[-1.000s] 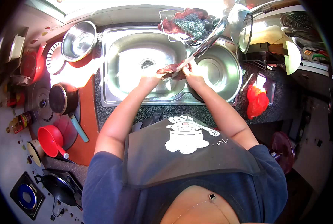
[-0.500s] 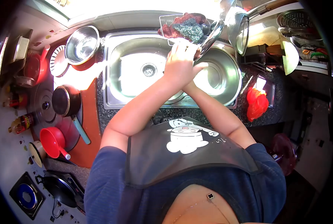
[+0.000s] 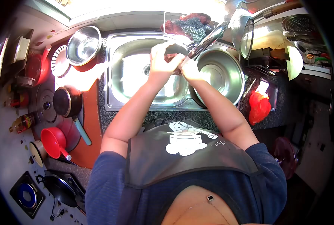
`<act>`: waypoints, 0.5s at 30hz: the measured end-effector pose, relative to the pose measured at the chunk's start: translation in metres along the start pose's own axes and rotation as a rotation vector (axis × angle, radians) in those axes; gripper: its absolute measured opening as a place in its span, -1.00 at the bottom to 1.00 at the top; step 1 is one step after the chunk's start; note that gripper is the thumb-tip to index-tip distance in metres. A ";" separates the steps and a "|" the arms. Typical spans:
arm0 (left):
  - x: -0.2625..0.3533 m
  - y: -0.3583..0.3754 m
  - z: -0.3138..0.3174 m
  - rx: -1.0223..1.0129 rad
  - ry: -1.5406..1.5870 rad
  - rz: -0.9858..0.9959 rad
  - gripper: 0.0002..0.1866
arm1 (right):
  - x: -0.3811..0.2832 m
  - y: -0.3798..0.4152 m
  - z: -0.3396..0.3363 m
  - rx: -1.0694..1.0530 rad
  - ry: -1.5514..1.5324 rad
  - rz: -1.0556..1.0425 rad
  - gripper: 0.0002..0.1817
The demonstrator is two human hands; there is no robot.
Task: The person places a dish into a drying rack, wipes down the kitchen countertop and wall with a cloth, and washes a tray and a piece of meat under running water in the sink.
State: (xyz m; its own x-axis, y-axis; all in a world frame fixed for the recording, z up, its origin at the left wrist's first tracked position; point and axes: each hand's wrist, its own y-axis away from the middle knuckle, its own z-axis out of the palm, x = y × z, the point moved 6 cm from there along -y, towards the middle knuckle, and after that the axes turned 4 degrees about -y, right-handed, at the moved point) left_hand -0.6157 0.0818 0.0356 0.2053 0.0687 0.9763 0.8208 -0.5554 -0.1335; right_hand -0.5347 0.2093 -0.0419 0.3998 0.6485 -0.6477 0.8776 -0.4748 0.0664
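Note:
Over the middle of the double sink (image 3: 131, 39), my left hand (image 3: 161, 64) curls around a reddish-brown thing (image 3: 170, 57). Fingers hide much of it, so its kind cannot be made out. My right hand (image 3: 190, 70) is close against it from the right, beneath the tilted metal tap (image 3: 210, 37), its fingers closed and partly covered. Behind the tap, a wire rack holds a grey-green mesh scrubber (image 3: 195, 28) and a dark red scrubber (image 3: 170, 27). A steel pot (image 3: 221, 69) occupies the right basin.
On the left counter are a steel bowl (image 3: 83, 45), a dark saucepan (image 3: 65, 102), a red dipper (image 3: 53, 142) and a ridged white dish (image 3: 59, 61). To the right lie a red plastic bag (image 3: 259, 108) and a dark rack (image 3: 266, 58). Ladles (image 3: 242, 28) hang at the upper right.
My forearms were crossed near the tap; now they are apart. My left hand has moved left and down, and the reddish-brown thing shows in it. The tap's spout looks shifted slightly right.

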 end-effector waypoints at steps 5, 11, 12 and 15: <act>-0.111 0.073 0.041 -0.112 1.069 -1.197 -0.47 | -0.059 0.030 -0.001 -0.135 -0.566 0.206 -0.70; -0.176 0.079 0.076 -0.049 1.297 -1.160 -0.55 | -0.106 0.065 0.011 -0.115 -0.362 -0.216 -0.79; -0.181 0.077 0.079 -0.042 1.265 -1.158 -0.57 | -0.100 0.065 0.011 -0.020 -0.230 -0.266 -0.77; -0.186 0.065 0.090 -0.252 0.784 -0.950 -0.60 | -0.053 0.051 0.025 0.012 0.099 -0.215 -0.70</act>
State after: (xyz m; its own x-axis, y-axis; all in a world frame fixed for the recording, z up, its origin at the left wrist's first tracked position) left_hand -0.5528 0.1073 -0.1704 -0.8521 0.0652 0.5193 0.3289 -0.7051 0.6283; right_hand -0.5180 0.1359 -0.0234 0.2288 0.7901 -0.5687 0.9423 -0.3264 -0.0744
